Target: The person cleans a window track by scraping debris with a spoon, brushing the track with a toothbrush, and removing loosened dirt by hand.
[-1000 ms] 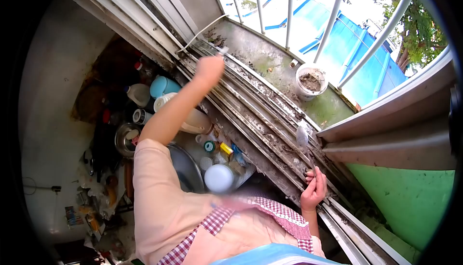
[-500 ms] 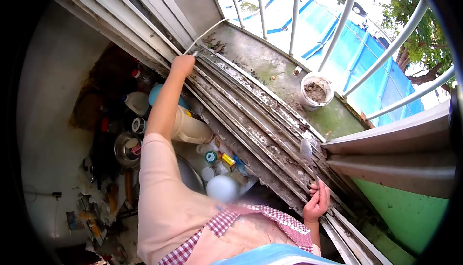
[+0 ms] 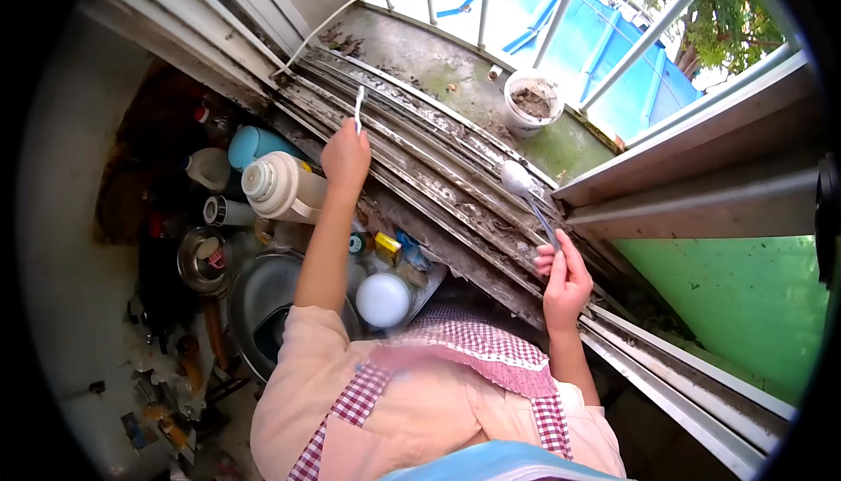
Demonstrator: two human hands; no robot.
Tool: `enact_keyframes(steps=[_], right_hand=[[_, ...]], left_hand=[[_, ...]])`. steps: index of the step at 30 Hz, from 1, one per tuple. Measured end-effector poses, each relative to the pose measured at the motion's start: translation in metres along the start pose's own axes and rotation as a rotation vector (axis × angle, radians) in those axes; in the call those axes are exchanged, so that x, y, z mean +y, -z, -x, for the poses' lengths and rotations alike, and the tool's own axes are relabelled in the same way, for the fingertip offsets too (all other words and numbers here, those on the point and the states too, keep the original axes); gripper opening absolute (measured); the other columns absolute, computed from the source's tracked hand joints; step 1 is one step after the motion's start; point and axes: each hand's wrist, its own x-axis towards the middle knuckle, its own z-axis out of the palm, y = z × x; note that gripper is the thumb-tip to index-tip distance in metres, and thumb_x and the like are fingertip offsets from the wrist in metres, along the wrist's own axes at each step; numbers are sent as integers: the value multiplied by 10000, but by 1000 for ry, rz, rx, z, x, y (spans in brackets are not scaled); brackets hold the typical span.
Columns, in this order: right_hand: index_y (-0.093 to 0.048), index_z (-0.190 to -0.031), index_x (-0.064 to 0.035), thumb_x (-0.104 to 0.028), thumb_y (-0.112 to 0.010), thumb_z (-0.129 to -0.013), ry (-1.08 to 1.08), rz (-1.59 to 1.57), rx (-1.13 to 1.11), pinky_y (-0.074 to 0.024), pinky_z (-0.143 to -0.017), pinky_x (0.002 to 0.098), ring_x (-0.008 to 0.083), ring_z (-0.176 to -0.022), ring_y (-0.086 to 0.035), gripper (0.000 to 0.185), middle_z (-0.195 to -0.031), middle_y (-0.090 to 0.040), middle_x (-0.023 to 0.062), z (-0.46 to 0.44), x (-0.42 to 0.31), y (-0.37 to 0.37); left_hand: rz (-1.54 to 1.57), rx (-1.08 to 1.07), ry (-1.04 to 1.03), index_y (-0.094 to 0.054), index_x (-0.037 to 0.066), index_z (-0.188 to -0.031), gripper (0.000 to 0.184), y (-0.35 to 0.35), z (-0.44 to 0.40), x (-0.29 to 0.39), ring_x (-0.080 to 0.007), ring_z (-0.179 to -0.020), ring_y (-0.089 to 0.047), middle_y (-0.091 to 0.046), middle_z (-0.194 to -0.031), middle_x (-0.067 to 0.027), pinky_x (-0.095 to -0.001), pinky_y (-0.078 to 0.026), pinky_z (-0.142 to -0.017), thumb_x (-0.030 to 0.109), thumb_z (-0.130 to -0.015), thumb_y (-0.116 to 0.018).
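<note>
My left hand [image 3: 346,162] is closed around a slim white tool that looks like a toothbrush [image 3: 359,106], its free end pointing up over the dirty window track [image 3: 438,166]. In my right hand [image 3: 567,281] a metal spoon [image 3: 515,178] is gripped by its handle, bowl toward the far side of the track. Dark dirt and flaking debris lie along the track's grooves. On the ledge beyond stands a white tub [image 3: 533,123] with grey-brown dirt in it.
White bars [image 3: 484,3] fence the outer ledge. Below my left arm stand a cream thermos [image 3: 285,185], a light-blue container [image 3: 256,146], a metal basin [image 3: 263,293] and a white round lid [image 3: 383,300]. A green panel [image 3: 718,297] is at right.
My left hand has drawn back from the track's far left end toward me, and the white tool now shows clearly. My right hand has lifted with the spoon. The view has shifted.
</note>
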Motion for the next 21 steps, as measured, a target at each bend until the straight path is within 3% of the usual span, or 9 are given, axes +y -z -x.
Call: enact_keyframes(steps=[3, 9, 11, 12, 13, 15, 18, 21], right_hand=[[-553, -1140, 44, -20, -437, -903, -173, -203, -53, -480, -618, 224, 102, -676, -567, 271, -827, -628, 90, -31, -12, -34], [-552, -1111, 73, -48, -482, -902, -101, -224, -297, -467, -591, 207, 90, -651, -558, 252, -805, -618, 93, -132, 4, -150], [-559, -1103, 67, -45, -486, -897, -169, -178, -385, -464, -572, 201, 93, -625, -560, 245, -789, -621, 89, -158, 26, -183], [-566, -1090, 70, -54, -495, -895, -151, -79, -426, -456, -546, 197, 90, -607, -556, 242, -788, -620, 84, -163, 31, -194], [-609, -1056, 27, -77, -532, -854, -75, 76, -447, -490, -574, 274, 139, -608, -614, 240, -787, -657, 121, -173, 50, -203], [-660, -993, -67, -134, -566, -823, 267, 470, -438, -498, -617, 361, 254, -652, -635, 206, -812, -649, 136, -183, 67, -212], [-635, -1049, -146, -181, -520, -833, 517, 858, -468, -488, -655, 431, 350, -711, -613, 247, -833, -628, 147, -198, 56, -234], [-547, -1172, -164, -191, -488, -837, 568, 1098, -627, -485, -647, 424, 351, -743, -596, 341, -834, -624, 138, -215, 42, -280]], left_hand=[[52, 75, 112, -509, 70, -959, 162, -8, 6, -2, -365, -791, -581, -605, -838, -162, -465, -453, -655, 181, -843, -529], [220, 371, 117, -477, 48, -1020, 206, -28, 1, -15, -372, -820, -560, -578, -903, -170, -464, -439, -678, 137, -836, -505], [289, 451, 127, -485, 46, -1022, 206, -32, 4, -17, -374, -823, -558, -581, -903, -174, -462, -434, -684, 129, -834, -498], [317, 475, 148, -491, 47, -1021, 204, -35, 4, -17, -375, -823, -559, -585, -901, -175, -460, -432, -687, 126, -833, -495], [345, 493, 169, -497, 48, -1019, 202, -39, 3, -18, -375, -823, -559, -588, -899, -176, -458, -430, -690, 124, -832, -491], [499, 589, 189, -533, 51, -956, 151, -48, 2, -23, -373, -763, -565, -606, -837, -167, -449, -427, -649, 127, -833, -485], [608, 699, 223, -567, 64, -907, 125, -52, 1, -24, -351, -648, -572, -607, -734, -150, -436, -421, -571, 132, -832, -493], [666, 699, 235, -580, 67, -902, 122, -59, 1, -28, -331, -613, -574, -603, -708, -146, -419, -422, -544, 130, -827, -506]])
